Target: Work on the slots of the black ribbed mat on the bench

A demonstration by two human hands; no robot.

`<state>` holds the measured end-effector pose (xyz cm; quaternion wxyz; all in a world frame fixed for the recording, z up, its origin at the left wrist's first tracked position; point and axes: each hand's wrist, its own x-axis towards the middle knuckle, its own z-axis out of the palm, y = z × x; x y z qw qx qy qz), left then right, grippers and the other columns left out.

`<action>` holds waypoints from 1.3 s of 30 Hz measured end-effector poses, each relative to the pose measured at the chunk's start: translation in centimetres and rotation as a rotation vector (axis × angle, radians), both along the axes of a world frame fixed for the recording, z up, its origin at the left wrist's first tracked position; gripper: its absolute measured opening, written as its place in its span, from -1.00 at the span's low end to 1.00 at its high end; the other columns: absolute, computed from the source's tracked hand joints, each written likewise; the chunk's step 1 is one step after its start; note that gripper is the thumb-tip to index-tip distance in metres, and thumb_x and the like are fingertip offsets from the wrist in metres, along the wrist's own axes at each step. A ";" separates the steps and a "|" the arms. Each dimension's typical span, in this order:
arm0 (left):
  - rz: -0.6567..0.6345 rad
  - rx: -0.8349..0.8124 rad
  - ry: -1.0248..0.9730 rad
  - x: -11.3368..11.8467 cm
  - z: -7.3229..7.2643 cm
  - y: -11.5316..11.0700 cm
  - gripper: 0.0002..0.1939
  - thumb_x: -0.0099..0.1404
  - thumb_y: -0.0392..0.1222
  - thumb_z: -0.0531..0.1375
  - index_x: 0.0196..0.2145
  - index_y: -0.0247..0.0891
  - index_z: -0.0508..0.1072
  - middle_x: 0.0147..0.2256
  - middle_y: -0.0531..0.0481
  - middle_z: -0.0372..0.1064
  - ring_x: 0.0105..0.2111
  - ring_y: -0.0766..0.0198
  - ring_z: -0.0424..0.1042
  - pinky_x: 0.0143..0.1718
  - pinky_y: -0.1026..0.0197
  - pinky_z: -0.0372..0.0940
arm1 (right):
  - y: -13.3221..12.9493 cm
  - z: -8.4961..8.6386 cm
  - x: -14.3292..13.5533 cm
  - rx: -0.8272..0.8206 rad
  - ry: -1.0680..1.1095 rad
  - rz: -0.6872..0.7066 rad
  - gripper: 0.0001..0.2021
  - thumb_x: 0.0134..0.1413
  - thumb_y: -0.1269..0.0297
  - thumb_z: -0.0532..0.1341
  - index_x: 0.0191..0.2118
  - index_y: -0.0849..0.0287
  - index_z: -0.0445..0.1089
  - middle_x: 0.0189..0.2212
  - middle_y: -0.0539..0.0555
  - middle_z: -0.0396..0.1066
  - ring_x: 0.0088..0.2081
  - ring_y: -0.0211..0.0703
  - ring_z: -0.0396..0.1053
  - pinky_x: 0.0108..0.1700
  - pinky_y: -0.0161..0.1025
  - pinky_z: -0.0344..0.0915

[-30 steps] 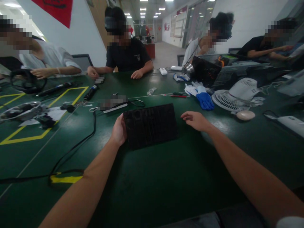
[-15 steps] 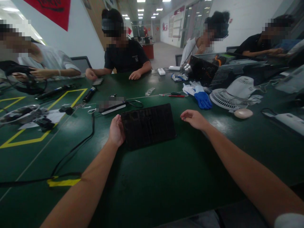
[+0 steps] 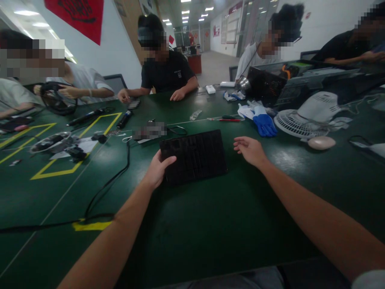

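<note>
Black panel (image 3: 195,156), left hand (image 3: 157,170) clasping its side, right hand (image 3: 249,150) apart, half-curled

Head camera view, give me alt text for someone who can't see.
The left hand grips a flat black panel at a green table, the right hand apart from it. Other people sit across the table.

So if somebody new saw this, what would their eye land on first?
Likely the flat black rectangular panel mid-view, its left edge in the person's left hand, the right hand apart from its other edge. Then the blue-and-white glove and white plastic fan-like thing with a grille, farther back on the right of the glossy green table. A red sheet with dark writing shows upper left.
</note>
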<state>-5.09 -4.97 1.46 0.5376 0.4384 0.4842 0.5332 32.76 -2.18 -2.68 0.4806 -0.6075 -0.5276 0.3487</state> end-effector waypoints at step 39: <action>-0.028 0.046 -0.017 3.1 -1.6 0.8 -0.48 0.03 -0.18 0.63 -0.05 -0.21 0.63 -0.03 -0.17 0.70 0.09 -0.18 0.66 0.28 -0.30 0.49 | 0.3 13.5 -4.9 0.419 -0.361 0.203 -0.86 0.13 0.19 0.42 -0.27 0.10 0.51 -0.42 -0.01 0.46 -0.37 -0.17 0.40 -0.25 -0.17 0.37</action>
